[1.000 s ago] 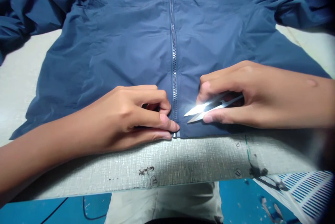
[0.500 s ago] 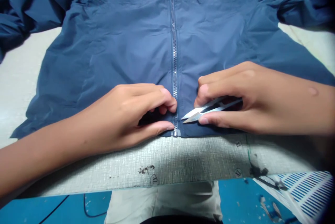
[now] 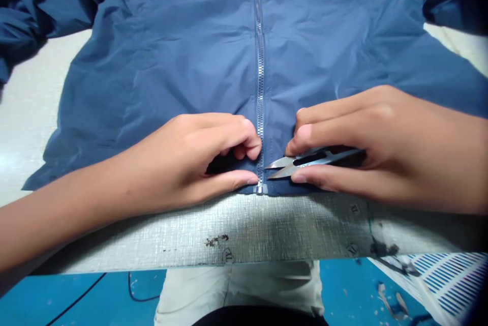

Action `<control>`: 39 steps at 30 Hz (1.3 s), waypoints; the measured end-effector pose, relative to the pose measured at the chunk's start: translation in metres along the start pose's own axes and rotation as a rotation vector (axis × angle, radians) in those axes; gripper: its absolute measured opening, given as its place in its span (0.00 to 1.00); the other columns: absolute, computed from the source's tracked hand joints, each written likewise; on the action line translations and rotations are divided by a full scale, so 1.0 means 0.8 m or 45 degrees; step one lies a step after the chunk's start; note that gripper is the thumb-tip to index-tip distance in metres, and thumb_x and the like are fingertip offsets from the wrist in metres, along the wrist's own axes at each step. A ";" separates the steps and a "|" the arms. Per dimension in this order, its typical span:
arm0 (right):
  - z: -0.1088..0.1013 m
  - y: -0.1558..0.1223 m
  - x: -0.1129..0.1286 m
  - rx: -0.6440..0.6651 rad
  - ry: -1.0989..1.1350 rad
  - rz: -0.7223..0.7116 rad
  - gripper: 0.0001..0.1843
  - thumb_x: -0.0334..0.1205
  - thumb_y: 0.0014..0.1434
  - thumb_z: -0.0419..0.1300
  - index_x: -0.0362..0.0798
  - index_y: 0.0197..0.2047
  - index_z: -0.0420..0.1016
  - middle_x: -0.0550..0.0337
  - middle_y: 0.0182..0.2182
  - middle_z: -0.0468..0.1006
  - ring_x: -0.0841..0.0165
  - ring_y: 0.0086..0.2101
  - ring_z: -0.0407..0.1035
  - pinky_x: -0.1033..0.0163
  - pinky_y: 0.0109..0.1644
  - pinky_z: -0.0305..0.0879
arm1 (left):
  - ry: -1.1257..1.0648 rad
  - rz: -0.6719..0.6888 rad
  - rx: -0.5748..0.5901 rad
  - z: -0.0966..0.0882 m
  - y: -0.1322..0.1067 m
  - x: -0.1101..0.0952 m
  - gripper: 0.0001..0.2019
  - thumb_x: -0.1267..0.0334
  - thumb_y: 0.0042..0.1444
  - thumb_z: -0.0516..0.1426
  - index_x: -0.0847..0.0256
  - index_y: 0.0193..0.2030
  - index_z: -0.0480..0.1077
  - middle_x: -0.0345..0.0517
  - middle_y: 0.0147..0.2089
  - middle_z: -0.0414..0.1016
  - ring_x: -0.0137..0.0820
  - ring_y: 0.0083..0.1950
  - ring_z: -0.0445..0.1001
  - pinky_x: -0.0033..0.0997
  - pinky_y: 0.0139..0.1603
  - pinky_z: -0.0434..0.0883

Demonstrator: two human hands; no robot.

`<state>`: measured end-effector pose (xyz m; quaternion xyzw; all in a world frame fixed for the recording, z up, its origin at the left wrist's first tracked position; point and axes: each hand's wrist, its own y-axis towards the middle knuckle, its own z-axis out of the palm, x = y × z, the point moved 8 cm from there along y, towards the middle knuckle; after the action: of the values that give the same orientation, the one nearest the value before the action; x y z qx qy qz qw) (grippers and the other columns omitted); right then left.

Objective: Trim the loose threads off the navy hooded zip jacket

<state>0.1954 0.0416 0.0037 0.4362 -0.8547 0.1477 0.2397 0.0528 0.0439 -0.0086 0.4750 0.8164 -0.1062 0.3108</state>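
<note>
— What is laid across the pale counter (image 3: 171, 234)?
— A blue jacket (image 3: 190, 61), its zip (image 3: 261, 71) closed and its hem set near the front edge. The cloth is steadied by the left hand (image 3: 202, 155), thumb and fingers parted.
— And the snips (image 3: 299, 164)?
— Pinched in the right hand (image 3: 381, 138), blades apart beside the zip. Trimming seems to be in hand; blades kept clear of the teeth are called for next.

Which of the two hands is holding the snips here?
The right hand: its thumb and fingers grip the metal snips, blade tips parted. The left hand shows no tool; its thumb is beside the zipper.
</note>
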 end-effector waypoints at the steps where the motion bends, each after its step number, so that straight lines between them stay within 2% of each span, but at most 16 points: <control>1: 0.001 0.000 0.001 0.009 -0.003 -0.008 0.12 0.45 0.71 0.59 0.51 0.42 0.82 0.59 0.35 0.79 0.67 0.31 0.70 0.60 0.34 0.61 | 0.000 0.005 -0.002 0.000 0.000 0.000 0.06 0.59 0.67 0.60 0.57 0.46 0.70 0.43 0.38 0.74 0.30 0.34 0.71 0.30 0.36 0.68; 5: 0.004 0.000 0.005 0.015 -0.047 -0.024 0.14 0.46 0.73 0.57 0.51 0.43 0.82 0.57 0.35 0.79 0.67 0.31 0.71 0.59 0.36 0.62 | 0.002 0.013 -0.008 -0.001 0.000 -0.001 0.05 0.61 0.67 0.60 0.56 0.45 0.69 0.43 0.38 0.74 0.31 0.35 0.71 0.31 0.36 0.68; 20: 0.004 -0.002 0.002 -0.055 -0.029 -0.047 0.11 0.46 0.69 0.61 0.52 0.46 0.83 0.56 0.37 0.80 0.66 0.31 0.71 0.60 0.33 0.59 | -0.015 0.040 0.003 -0.001 -0.001 -0.001 0.06 0.60 0.67 0.60 0.55 0.47 0.69 0.44 0.41 0.75 0.32 0.37 0.73 0.31 0.38 0.70; 28: 0.006 0.002 0.003 -0.019 0.073 -0.118 0.08 0.41 0.68 0.62 0.48 0.47 0.80 0.55 0.39 0.79 0.66 0.34 0.71 0.62 0.36 0.61 | -0.035 0.013 0.055 0.001 -0.001 -0.001 0.07 0.58 0.68 0.60 0.57 0.48 0.70 0.46 0.42 0.76 0.33 0.40 0.74 0.31 0.40 0.69; 35: 0.008 0.004 0.001 0.006 0.164 -0.133 0.08 0.38 0.69 0.61 0.48 0.49 0.79 0.56 0.40 0.80 0.66 0.37 0.72 0.63 0.39 0.63 | -0.026 -0.014 0.064 -0.001 -0.002 -0.001 0.07 0.60 0.68 0.60 0.60 0.46 0.71 0.46 0.42 0.77 0.32 0.40 0.75 0.29 0.41 0.68; 39: 0.012 0.004 -0.003 0.054 0.209 -0.115 0.10 0.39 0.69 0.61 0.49 0.51 0.79 0.57 0.42 0.80 0.66 0.39 0.73 0.63 0.40 0.63 | -0.029 0.039 0.054 0.001 -0.001 -0.004 0.07 0.61 0.68 0.61 0.61 0.48 0.73 0.47 0.44 0.78 0.33 0.43 0.76 0.28 0.44 0.70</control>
<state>0.1911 0.0408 -0.0054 0.4656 -0.8083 0.1902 0.3059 0.0534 0.0407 -0.0069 0.4927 0.8030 -0.1241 0.3115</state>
